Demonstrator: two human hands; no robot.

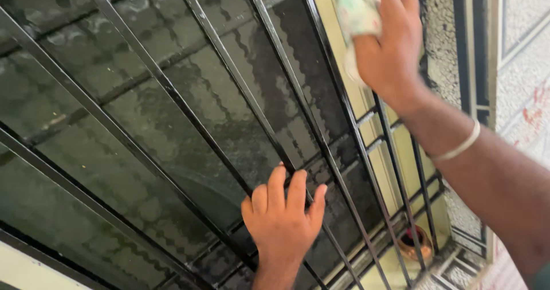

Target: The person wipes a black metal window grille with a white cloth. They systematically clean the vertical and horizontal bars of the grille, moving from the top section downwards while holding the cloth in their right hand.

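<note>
My right hand [391, 43] is raised at the top right and clutches a crumpled white cloth [357, 16] with faint green marks, pressed against the window frame beside a black metal bar. A pale band circles that wrist. Lower down, my left hand [285, 215] rests flat against the black window grille [172, 92], fingers spread over the bars and holding nothing. Behind the bars is dark textured glass [132, 152].
A cream window frame [338, 49] runs along the glass edge. A rough speckled wall [441, 43] and patterned tiles lie to the right. A small brown round object [416, 242] sits on the sill at the bottom right.
</note>
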